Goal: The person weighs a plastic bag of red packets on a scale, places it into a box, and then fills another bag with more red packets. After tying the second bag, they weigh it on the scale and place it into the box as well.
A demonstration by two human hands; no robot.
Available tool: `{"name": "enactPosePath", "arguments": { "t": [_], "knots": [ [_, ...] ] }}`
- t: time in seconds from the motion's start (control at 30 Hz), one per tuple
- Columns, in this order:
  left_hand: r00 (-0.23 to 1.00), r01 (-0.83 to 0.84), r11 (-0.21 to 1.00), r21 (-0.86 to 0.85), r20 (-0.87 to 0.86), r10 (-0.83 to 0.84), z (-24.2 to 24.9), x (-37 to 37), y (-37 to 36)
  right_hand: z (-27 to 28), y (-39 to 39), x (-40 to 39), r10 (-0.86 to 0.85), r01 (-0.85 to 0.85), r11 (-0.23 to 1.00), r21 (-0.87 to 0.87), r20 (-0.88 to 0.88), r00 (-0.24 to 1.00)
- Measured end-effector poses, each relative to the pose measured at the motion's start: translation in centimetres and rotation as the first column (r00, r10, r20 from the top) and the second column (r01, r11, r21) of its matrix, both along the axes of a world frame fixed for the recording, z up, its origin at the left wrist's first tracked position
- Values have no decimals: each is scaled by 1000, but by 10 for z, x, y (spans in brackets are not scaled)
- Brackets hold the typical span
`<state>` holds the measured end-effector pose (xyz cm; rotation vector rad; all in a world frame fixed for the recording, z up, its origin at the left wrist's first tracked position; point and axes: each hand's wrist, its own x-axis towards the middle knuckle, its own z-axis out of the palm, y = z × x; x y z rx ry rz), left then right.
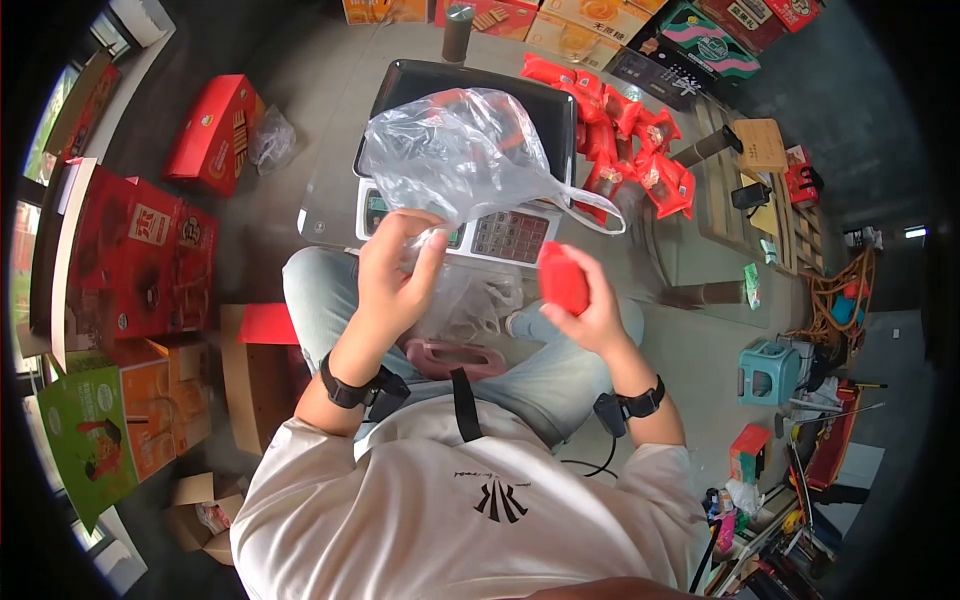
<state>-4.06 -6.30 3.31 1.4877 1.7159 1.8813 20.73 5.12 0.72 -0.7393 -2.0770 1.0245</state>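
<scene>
My left hand pinches the near edge of a clear plastic bag, thumb and fingers together. The bag lies over a digital scale with a black tray, and a little red shows through it. My right hand holds a red packet just right of the scale's keypad. One bag handle loops out above that hand. Beyond the scale to the right, several red packets lie in a loose pile on the glass table.
A red box and a crumpled bag are at the left. Colourful cartons line the back. A dark cylinder stands behind the scale. A blue stool and tools are on the right. More plastic bags hang below the scale.
</scene>
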Motion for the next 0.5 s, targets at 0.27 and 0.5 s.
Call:
{"name": "enactPosePath", "arguments": {
  "t": [0.27,0.5],
  "knots": [
    [988,151,985,-85,-30,-154,4,11,-10,14,22,-84,457,-391,676,-625,-60,887],
    [954,285,957,-57,-80,-289,-2,8,-18,3,42,-136,166,-285,87,-955,-268,949]
  ]
}}
